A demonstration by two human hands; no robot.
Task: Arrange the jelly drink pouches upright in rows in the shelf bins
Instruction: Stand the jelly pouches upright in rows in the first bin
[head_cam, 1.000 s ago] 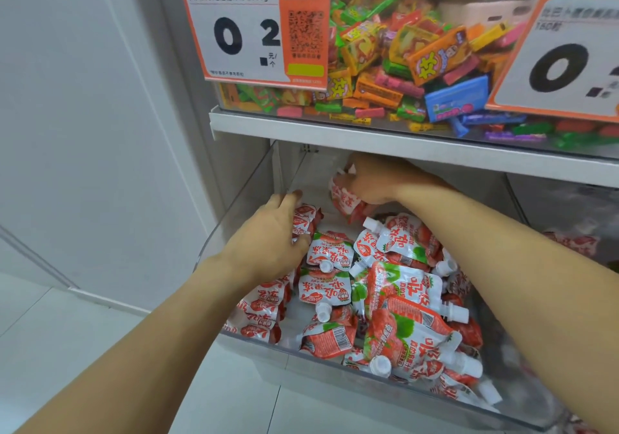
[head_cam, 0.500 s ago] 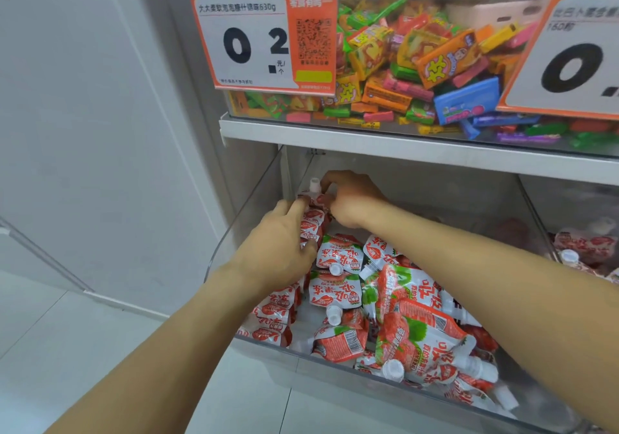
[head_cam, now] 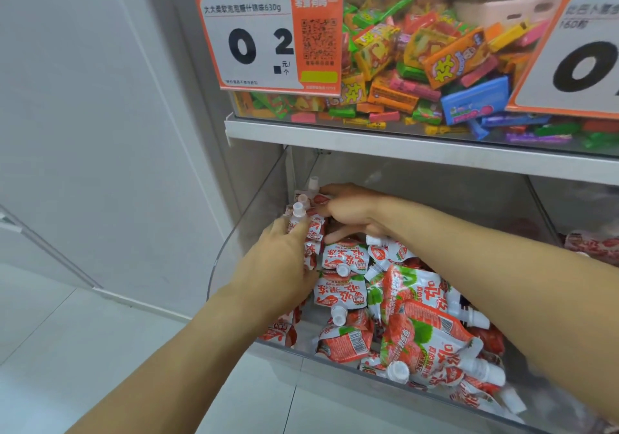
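Observation:
Red-and-white jelly drink pouches with white caps fill a clear shelf bin [head_cam: 231, 242]. A few upright pouches [head_cam: 303, 211] stand in a row along the bin's left wall, up to the back corner. My left hand [head_cam: 278, 266] presses its straight fingers against this row from the front left. From the right, my right hand [head_cam: 351, 212] reaches in and curls its fingers round the rearmost upright pouch. Several loose pouches [head_cam: 418, 319] lie flat in a heap across the bin's middle and right.
Directly above the hands runs a white shelf edge [head_cam: 402, 147], carrying a clear bin of colourful candy [head_cam: 418, 65] and two orange price cards [head_cam: 268, 38]. Another bin with pouches [head_cam: 593, 242] stands to the right. A white wall and floor are on the left.
My right hand carried a pouch from the bin's back middle to the back left corner and stood it against the row. My left hand slid up along the row.

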